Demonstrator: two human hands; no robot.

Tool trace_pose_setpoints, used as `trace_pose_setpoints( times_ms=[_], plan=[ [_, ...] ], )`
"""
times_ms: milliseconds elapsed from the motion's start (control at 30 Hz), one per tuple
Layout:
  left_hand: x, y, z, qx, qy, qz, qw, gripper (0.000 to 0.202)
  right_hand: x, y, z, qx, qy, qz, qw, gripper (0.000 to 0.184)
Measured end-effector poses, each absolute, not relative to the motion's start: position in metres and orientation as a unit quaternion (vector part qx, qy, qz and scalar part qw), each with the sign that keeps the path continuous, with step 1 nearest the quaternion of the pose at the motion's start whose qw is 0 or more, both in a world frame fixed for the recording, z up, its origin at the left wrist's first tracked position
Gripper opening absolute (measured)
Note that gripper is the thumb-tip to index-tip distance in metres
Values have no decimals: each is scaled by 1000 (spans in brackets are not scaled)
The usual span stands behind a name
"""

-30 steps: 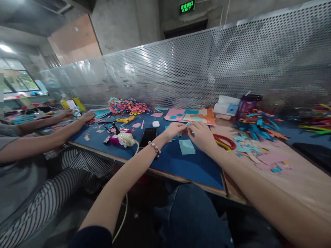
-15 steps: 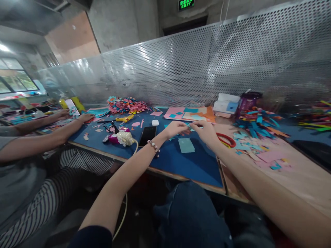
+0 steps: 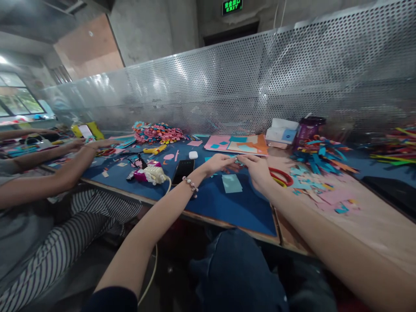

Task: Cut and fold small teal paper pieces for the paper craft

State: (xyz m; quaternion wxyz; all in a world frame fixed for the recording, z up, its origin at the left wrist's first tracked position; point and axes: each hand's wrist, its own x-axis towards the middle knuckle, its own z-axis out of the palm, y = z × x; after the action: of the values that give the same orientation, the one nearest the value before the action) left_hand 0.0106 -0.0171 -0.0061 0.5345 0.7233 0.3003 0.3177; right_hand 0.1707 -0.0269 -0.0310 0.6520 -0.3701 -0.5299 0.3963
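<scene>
My left hand (image 3: 218,163) and my right hand (image 3: 256,168) meet fingertip to fingertip above the blue mat (image 3: 240,208). Both pinch a small strip of light blue paper (image 3: 237,161) between them; most of it is hidden by the fingers. A beaded bracelet (image 3: 190,183) sits on my left wrist. A light blue paper rectangle (image 3: 232,183) lies flat on the mat just below the hands. Red-handled scissors (image 3: 282,176) lie right beside my right hand.
A black phone (image 3: 183,166), a white earbud case (image 3: 194,154) and a glue gun (image 3: 148,174) with its cable lie to the left. Coloured sheets (image 3: 238,144), a tissue box (image 3: 281,131), a purple jar (image 3: 308,127) and paper scraps (image 3: 320,158) crowd the back. Another person's arms (image 3: 48,182) work at far left.
My hands stay together on the small paper, fingers shifting slightly. The view has drifted a little. The neighbour's hands have moved over their own work.
</scene>
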Motion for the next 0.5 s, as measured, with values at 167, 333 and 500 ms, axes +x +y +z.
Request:
trace_pose_setpoints(
  times_ms=[167,333,500],
  plan=[
    [11,-18,-6,734,308,316,516,46,171,-29,-30,-387,-545,382,638,25],
    [10,-21,-4,735,322,307,512,46,177,-31,-25,-408,-592,378,583,25],
    [10,-20,-3,730,344,301,509,47,183,-30,-19,-419,-608,406,539,20]
  ],
)
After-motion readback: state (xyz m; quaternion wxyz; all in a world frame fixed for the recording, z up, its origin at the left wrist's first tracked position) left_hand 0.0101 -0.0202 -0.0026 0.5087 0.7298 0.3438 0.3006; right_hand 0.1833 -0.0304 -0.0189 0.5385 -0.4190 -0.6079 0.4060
